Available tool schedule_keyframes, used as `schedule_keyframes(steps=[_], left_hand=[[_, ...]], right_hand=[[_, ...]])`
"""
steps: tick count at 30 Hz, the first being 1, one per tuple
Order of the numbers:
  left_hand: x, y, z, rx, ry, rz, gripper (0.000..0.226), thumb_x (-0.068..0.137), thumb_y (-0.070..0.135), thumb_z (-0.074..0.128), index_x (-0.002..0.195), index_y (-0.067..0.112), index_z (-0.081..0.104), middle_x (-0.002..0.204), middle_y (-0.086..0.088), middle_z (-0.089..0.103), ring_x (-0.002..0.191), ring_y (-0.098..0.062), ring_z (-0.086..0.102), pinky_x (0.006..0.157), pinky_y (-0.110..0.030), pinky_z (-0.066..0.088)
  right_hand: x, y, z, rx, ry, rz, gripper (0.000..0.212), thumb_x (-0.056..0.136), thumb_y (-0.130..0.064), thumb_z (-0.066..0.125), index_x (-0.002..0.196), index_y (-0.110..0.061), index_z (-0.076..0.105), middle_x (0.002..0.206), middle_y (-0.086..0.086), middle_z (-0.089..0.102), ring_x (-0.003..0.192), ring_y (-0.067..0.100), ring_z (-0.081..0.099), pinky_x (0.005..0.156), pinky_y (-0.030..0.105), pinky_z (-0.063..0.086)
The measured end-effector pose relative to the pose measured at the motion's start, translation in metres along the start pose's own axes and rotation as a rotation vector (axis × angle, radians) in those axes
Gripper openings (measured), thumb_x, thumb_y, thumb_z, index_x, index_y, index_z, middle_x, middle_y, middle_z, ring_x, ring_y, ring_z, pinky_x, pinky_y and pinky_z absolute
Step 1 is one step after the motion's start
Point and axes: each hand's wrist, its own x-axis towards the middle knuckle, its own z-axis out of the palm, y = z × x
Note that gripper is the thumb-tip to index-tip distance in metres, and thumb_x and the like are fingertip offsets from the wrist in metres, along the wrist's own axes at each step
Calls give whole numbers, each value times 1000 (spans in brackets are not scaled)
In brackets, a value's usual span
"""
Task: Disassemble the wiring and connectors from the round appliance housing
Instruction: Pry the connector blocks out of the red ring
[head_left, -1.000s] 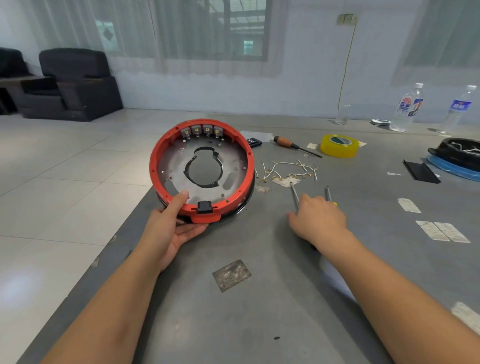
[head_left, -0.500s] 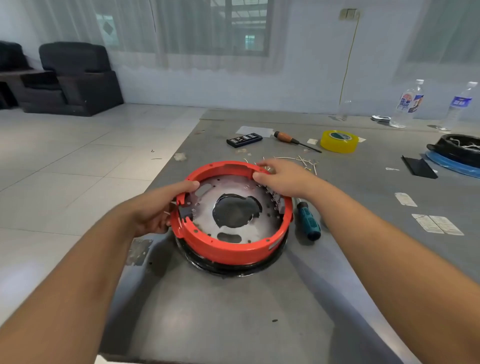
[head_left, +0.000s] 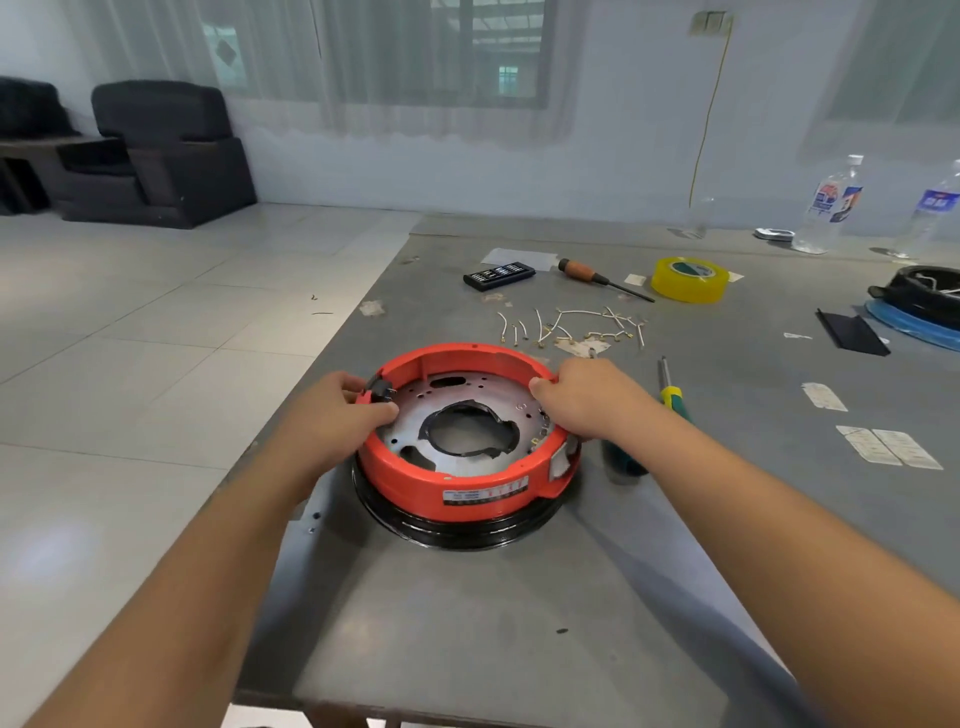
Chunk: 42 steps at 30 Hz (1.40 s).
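Note:
The round appliance housing (head_left: 457, 480) is an orange ring on a black base, lying flat on the grey table (head_left: 519, 623). Inside it a metal plate (head_left: 415, 415) with a torn black-edged centre hole faces up. My left hand (head_left: 337, 415) grips the left rim, fingers curled around a small black connector (head_left: 382, 388) there. My right hand (head_left: 587, 397) grips the right rim, thumb on the inside. Several removed white wires with brass terminals (head_left: 571, 327) lie on the table just behind the housing.
A green-handled screwdriver (head_left: 670, 395) lies right of the housing, partly under my right arm. Farther back are an orange-handled screwdriver (head_left: 597, 278), a black bit case (head_left: 498, 275), yellow tape (head_left: 688, 279), water bottles (head_left: 831, 205), and a black housing on a blue part (head_left: 919, 301). The table's left edge is close.
The housing went from tilted upright in my left hand to lying flat, turned round. My right hand left the screwdriver and took the right rim; my left hand shifted to the connector side.

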Motion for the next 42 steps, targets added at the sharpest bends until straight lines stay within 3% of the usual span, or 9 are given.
schedule_keyframes(steps=[4,7,9,12,16,22,27,33,42], left_hand=[[2,6,1,351,78,88,14,94,28,73,103,19,68,99,-4,65,92,-25,57,76,-32,38],[11,16,-5,515,27,136,9,96,25,71,100,17,72,100,-7,69,91,-26,57,74,-32,40],[18,23,-5,581,-31,167,13,96,20,68,104,11,74,103,-12,74,85,-28,64,74,-34,49],[28,32,3,600,-120,247,19,98,17,68,116,14,75,109,-11,76,67,-20,67,86,-36,57],[38,42,20,603,-212,412,31,101,18,69,131,18,73,127,-7,73,113,-27,65,93,-29,44],[46,36,35,611,-171,485,28,100,21,69,127,18,72,124,-10,73,118,-32,63,95,-37,48],[45,32,41,671,-146,534,27,99,28,67,125,21,69,121,-10,73,116,-36,64,92,-45,52],[46,40,43,795,-158,548,31,97,44,70,116,19,67,115,-14,71,109,-39,65,85,-43,53],[53,35,44,686,-124,502,24,96,37,72,117,26,74,114,-13,72,110,-39,64,82,-39,48]], right_hand=[[-16,-1,-3,-88,2,20,45,101,-43,40,115,-6,61,119,22,67,108,39,63,80,36,42],[-25,4,-11,-53,-154,18,55,96,-60,45,86,-10,65,65,0,74,71,25,74,61,27,48],[-29,4,-17,-58,-172,50,69,87,-81,43,69,-17,58,51,-4,65,62,24,70,59,28,46],[-22,1,-21,-213,22,4,63,81,-88,42,73,-25,49,85,-2,56,91,29,58,72,37,45],[0,-19,-15,-109,48,-279,55,87,-59,67,126,-21,61,129,5,64,122,28,57,98,39,48],[31,-44,10,-114,32,-486,45,86,-42,75,121,-17,62,117,9,63,112,28,58,91,36,46],[35,-45,20,-236,228,-568,28,88,-33,63,110,-15,62,108,10,64,106,32,60,79,36,43],[37,-48,24,-429,334,-587,29,92,-33,59,110,-11,63,110,14,67,98,38,66,67,38,40],[36,-49,22,-517,300,-572,29,96,-33,57,111,-9,60,112,15,68,98,39,66,65,36,35]])
